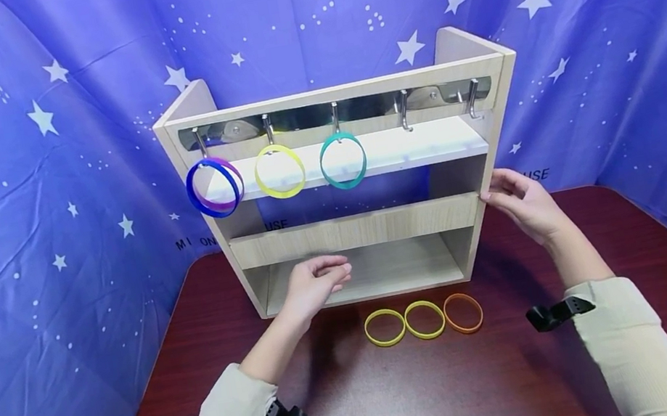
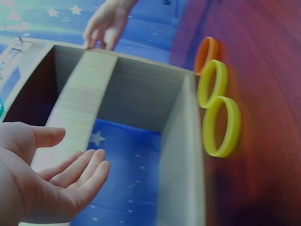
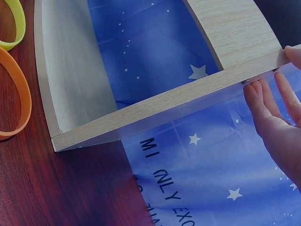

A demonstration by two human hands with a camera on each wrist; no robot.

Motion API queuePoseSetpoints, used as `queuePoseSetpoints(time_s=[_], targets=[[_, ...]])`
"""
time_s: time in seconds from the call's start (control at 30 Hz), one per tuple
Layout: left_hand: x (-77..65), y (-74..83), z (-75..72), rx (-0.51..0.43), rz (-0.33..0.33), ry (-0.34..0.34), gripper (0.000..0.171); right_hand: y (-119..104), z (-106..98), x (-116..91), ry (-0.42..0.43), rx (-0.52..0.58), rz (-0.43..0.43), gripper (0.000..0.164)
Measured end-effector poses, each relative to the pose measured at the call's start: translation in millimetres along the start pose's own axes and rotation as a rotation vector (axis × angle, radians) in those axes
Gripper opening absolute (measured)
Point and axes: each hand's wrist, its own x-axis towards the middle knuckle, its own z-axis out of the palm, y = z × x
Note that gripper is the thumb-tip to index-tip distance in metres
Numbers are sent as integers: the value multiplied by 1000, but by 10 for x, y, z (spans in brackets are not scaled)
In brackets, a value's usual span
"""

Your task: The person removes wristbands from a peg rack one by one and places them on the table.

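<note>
My left hand (image 1: 315,286) hovers in front of the lower compartment of a wooden shelf (image 1: 344,233), with loosely bent fingers and nothing in them. At the shelf's right side, my right hand (image 1: 525,204) holds the side panel, thumb on its front edge and fingers against its outer face (image 3: 188,101). Blue (image 1: 195,200) and purple (image 1: 239,179) wristbands hang together on the leftmost hook. A yellow wristband (image 1: 283,195) and a teal wristband (image 1: 347,185) hang on the two hooks beside it. The two right hooks (image 1: 403,111) carry no bands.
Before the shelf, two yellow-green wristbands (image 1: 388,343) and an orange wristband (image 1: 466,330) lie in a row on the dark red table (image 1: 406,402). A blue star-patterned cloth (image 1: 302,22) surrounds the table at the back and sides.
</note>
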Motion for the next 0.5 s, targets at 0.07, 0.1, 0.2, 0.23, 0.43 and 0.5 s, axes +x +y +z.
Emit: queuePoseSetpoints(time_s=[0.07, 0.1, 0.2, 0.23, 0.43, 0.5], targets=[[0, 85, -6, -2, 25, 1, 26, -7, 8, 0, 1, 3, 1, 35], [2, 126, -7, -5, 38, 1, 26, -10, 11, 0, 3, 3, 1, 35], [14, 243, -9, -12, 71, 0, 27, -18, 18, -1, 4, 0, 5, 35], [23, 270, -8, -12, 85, 1, 27, -18, 17, -3, 6, -3, 7, 35], [59, 439, 2, -14, 137, 8, 27, -13, 12, -5, 9, -22, 13, 35], [64, 500, 2, -32, 152, 8, 27, -10, 8, -4, 7, -25, 12, 35]])
